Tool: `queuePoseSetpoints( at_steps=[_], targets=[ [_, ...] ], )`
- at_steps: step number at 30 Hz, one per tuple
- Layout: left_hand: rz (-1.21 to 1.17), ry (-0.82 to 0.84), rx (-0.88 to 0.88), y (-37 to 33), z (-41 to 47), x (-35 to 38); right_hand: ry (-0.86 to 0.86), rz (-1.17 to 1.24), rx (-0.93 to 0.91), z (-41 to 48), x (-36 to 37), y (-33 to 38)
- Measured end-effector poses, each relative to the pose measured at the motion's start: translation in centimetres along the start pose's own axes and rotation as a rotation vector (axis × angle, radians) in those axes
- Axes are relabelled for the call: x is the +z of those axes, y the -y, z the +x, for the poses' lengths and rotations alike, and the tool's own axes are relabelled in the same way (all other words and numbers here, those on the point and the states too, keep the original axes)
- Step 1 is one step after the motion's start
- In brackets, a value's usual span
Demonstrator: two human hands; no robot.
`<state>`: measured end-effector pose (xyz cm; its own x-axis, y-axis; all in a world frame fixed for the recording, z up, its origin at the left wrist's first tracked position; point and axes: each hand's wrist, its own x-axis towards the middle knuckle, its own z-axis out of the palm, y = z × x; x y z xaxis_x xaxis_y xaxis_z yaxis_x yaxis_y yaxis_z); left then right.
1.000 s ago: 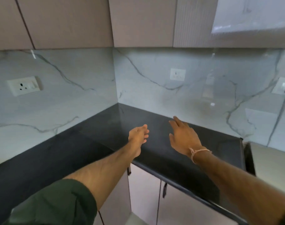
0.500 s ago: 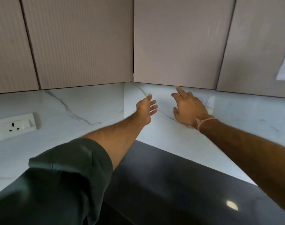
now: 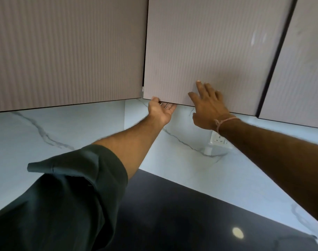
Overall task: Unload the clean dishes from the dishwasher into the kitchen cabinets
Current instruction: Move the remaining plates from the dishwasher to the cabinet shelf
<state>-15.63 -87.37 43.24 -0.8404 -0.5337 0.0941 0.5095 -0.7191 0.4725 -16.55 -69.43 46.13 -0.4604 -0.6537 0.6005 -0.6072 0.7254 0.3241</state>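
Within 1 second both hands have risen from above the black countertop (image 3: 172, 214) to the upper cabinets, and the view has tilted up with them. The left hand (image 3: 161, 110) now meets the lower edge of the corner cabinet door (image 3: 209, 51): its thumb sits on the front of the edge and its fingers tuck up underneath, so it pinches the door from below. The right hand (image 3: 208, 107), just to the right of the left and slightly higher, is open with its fingers spread over the door's ribbed face. Whether it presses the panel or hovers just off it, I cannot tell.

The door itself looks closed, flush with the neighbouring door (image 3: 67, 51) to the left of the left hand. Below the right wrist, a white wall socket (image 3: 219, 140) sits on the marble backsplash (image 3: 172, 154).

Neither hand carries a dish, and no dishes or dishwasher are in view. Judging by the grip, this step is about opening storage first; the pull probably needs to swing the door toward the person.
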Motion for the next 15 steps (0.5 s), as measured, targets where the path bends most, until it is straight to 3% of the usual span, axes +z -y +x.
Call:
queuePoseSetpoints(
  at_steps=[15],
  targets=[
    [-0.224,0.058,-0.037,-1.9,-11.6,-1.1,0.040,0.291,0.075,-3.6,-7.5,4.9]
  ],
)
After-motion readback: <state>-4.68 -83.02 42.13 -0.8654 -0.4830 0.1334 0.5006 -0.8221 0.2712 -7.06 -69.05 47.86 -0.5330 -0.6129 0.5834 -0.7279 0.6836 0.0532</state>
